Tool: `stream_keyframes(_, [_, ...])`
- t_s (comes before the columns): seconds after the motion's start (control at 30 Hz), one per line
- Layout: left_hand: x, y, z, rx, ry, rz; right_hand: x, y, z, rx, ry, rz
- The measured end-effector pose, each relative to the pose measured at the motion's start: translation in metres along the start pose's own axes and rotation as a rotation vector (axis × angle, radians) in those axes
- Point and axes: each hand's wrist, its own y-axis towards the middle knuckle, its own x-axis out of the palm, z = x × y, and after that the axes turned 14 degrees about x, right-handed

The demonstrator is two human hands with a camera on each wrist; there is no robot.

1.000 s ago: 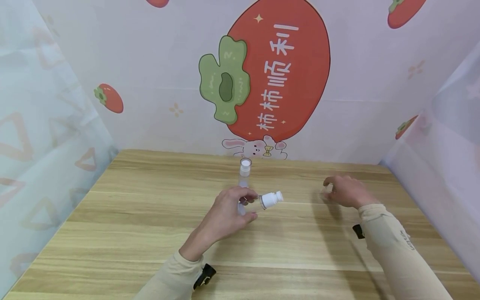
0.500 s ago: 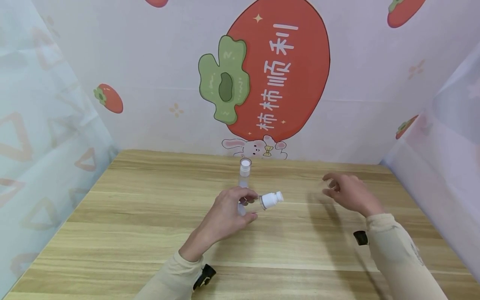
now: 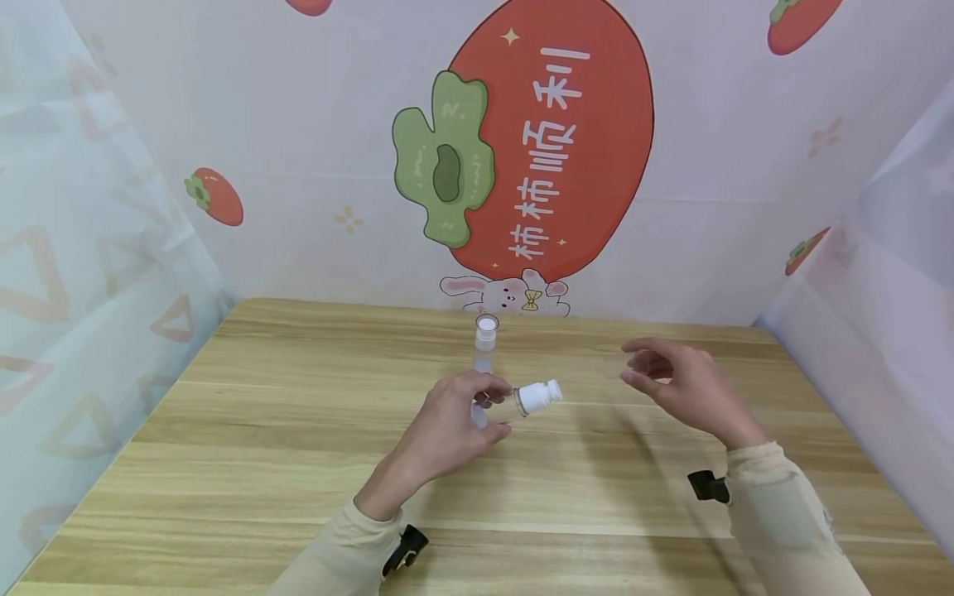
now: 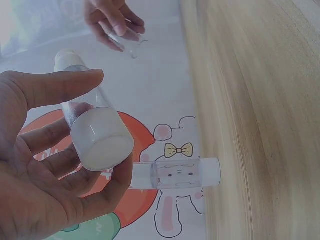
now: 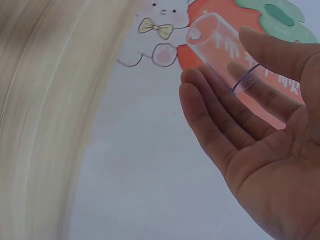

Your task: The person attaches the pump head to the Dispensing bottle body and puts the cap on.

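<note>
My left hand (image 3: 455,422) grips a small clear pump bottle (image 3: 532,399) with a white pump top, tilted so the top points right. In the left wrist view, its white base (image 4: 102,140) faces the camera between thumb and fingers. To the right, my right hand (image 3: 681,385) holds a clear, hollow cap (image 5: 220,50) between thumb and fingers, raised over the table. The cap is see-through and hardly shows in the head view. Behind my left hand a second pump bottle (image 3: 485,339) stands upright on the table, its clear cap on; the left hand hides its lower part.
The wooden table (image 3: 298,463) reaches back to a wall sheet (image 3: 320,248) printed with persimmons and a rabbit. Hanging sheets close in both sides. A black strap mount (image 3: 406,548) sits at my left wrist, another mount (image 3: 708,486) at my right.
My right hand has turned and shifted a little to the left with the clear cap, towards the bottle. The left hand and its bottle have stayed nearly still.
</note>
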Motion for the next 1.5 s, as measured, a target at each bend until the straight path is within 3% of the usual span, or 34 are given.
stream_keyframes(0.33, [-0.001,0.000,-0.002,-0.009,-0.003,0.018,0.015,-0.007,-0.012,-0.122,0.235,-0.021])
stream_keyframes(0.87, [-0.002,-0.001,-0.004,-0.041,0.022,0.021,0.022,-0.014,-0.020,-0.131,0.367,-0.166])
stream_keyframes(1.5, [-0.004,0.001,-0.006,-0.027,0.066,0.035,0.031,-0.020,-0.036,-0.179,0.484,-0.181])
